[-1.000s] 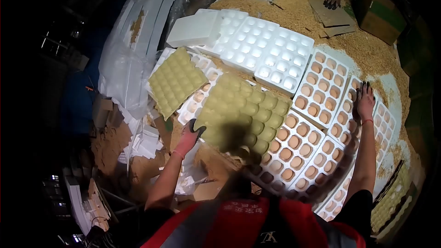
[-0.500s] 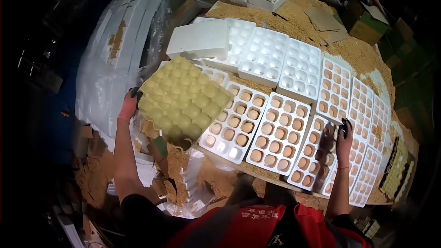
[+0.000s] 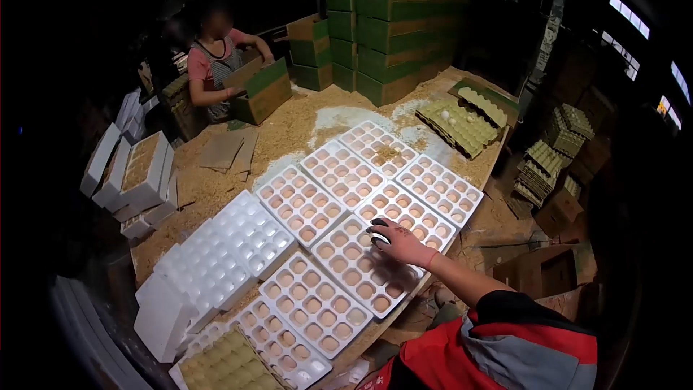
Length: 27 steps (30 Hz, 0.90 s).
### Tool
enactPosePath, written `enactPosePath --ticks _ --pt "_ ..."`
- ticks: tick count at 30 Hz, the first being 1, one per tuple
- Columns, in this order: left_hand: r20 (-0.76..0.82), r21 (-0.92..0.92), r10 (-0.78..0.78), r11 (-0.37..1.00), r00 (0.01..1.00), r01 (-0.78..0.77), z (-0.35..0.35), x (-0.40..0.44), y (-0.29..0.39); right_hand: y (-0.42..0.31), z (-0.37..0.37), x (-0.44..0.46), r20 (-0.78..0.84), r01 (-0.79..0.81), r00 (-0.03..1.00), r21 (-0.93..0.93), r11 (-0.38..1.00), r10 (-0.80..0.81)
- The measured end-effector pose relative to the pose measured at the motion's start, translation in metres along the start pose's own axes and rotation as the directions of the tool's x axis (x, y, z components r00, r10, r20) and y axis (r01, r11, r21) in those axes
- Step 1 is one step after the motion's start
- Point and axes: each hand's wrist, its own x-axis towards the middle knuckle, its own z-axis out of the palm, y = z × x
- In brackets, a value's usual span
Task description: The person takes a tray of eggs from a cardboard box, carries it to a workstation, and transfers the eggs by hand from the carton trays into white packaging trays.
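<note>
My right hand (image 3: 401, 242), in a pinkish glove with dark fingertips, hovers over a white foam egg tray (image 3: 339, 235) filled with eggs. Its fingers are bent but apart, and I make out nothing held in them. The hand's shadow falls on the eggs just below it. A yellowish pulp egg tray (image 3: 224, 365) shows at the bottom left, lying over or held above foam trays; its near part is cut off. My left hand is out of the frame.
More egg-filled foam trays (image 3: 296, 206) cover the sawdust-strewn table. Foam trays with bare cups (image 3: 231, 242) sit to the left beside a foam lid (image 3: 160, 318). A co-worker (image 3: 216, 65) handles a carton (image 3: 263, 94). Pulp trays (image 3: 458, 126) with a few eggs lie far right.
My view has swung to the right, bringing the co-worker and stacked cartons into sight. The left hand, which was gripping the pulp tray's edge, has gone out of frame. My right hand is still above the foam trays.
</note>
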Motion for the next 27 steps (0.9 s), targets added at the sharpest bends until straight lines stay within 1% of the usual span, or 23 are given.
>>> enactPosePath --ticks 3,4,6,8,9,12,13,16,18,19,20,21,23,24,25,26,27 --pt "-0.117 -0.117 0.090 0.988 0.989 -0.104 -0.009 -0.023 0.085 0.011 -0.018 -0.021 -0.068 -0.054 0.997 -0.075 0.996 0.049" --pt "-0.152 -0.174 0.116 0.974 0.982 -0.142 -0.008 -0.036 0.115 0.030 -0.021 -0.024 -0.098 0.002 0.995 -0.082 0.997 -0.010" --pt "-0.210 -0.283 0.164 0.933 0.964 -0.220 -0.009 -0.069 0.170 0.022 -0.054 -0.042 -0.106 -0.033 0.994 -0.011 0.999 0.031" --pt "-0.229 -0.381 0.210 0.879 0.950 -0.286 -0.004 -0.102 0.222 0.034 -0.072 -0.059 -0.136 -0.056 0.989 -0.036 0.998 0.050" --pt "-0.230 -0.429 0.234 0.847 0.945 -0.314 -0.001 -0.120 0.246 0.042 -0.082 -0.065 -0.152 -0.063 0.987 -0.048 0.997 0.055" --pt "-0.201 -0.561 0.321 0.737 0.926 -0.377 0.021 -0.170 0.324 0.073 -0.110 -0.082 -0.209 -0.109 0.972 0.005 0.994 0.108" --pt "-0.179 -0.606 0.359 0.693 0.916 -0.390 0.033 -0.186 0.351 0.089 -0.125 -0.086 -0.214 -0.055 0.975 0.044 0.998 0.063" --pt "-0.103 -0.731 0.490 0.553 0.866 -0.400 0.078 -0.236 0.437 0.157 -0.157 -0.099 -0.312 -0.075 0.945 0.079 0.994 0.096" --pt "-0.047 -0.800 0.616 0.448 0.786 -0.399 0.118 -0.270 0.513 0.201 -0.191 -0.114 -0.359 -0.094 0.925 0.111 0.989 0.129" --pt "-0.006 -0.836 0.697 0.391 0.717 -0.387 0.143 -0.287 0.556 0.223 -0.214 -0.124 -0.372 -0.104 0.917 0.125 0.987 0.144" --pt "0.040 -0.855 0.782 0.349 0.622 -0.384 0.171 -0.304 0.603 0.244 -0.236 -0.136 -0.376 -0.116 0.912 0.138 0.984 0.160" --pt "0.075 -0.854 0.839 0.333 0.539 -0.399 0.193 -0.324 0.646 0.264 -0.257 -0.150 -0.393 -0.143 0.901 0.136 0.980 0.186" --pt "0.116 -0.794 0.903 0.335 0.414 -0.507 0.228 -0.364 0.722 0.328 -0.283 -0.181 -0.430 -0.238 0.859 0.147 0.960 0.278" --pt "0.139 -0.725 0.918 0.349 0.371 -0.593 0.223 -0.396 0.772 0.355 -0.292 -0.194 -0.439 -0.272 0.841 0.162 0.949 0.316" --pt "0.138 -0.604 0.940 0.330 0.312 -0.726 0.233 -0.398 0.813 0.368 -0.316 -0.211 -0.425 -0.298 0.832 0.200 0.933 0.357" --pt "0.202 -0.730 0.908 0.390 0.367 -0.562 0.247 -0.404 0.855 0.377 -0.344 -0.232 -0.411 -0.324 0.823 0.230 0.918 0.393" --pt "0.265 -0.822 0.868 0.431 0.419 -0.372 0.256 -0.415 0.900 0.386 -0.364 -0.251 -0.455 -0.390 0.778 0.193 0.900 0.434"
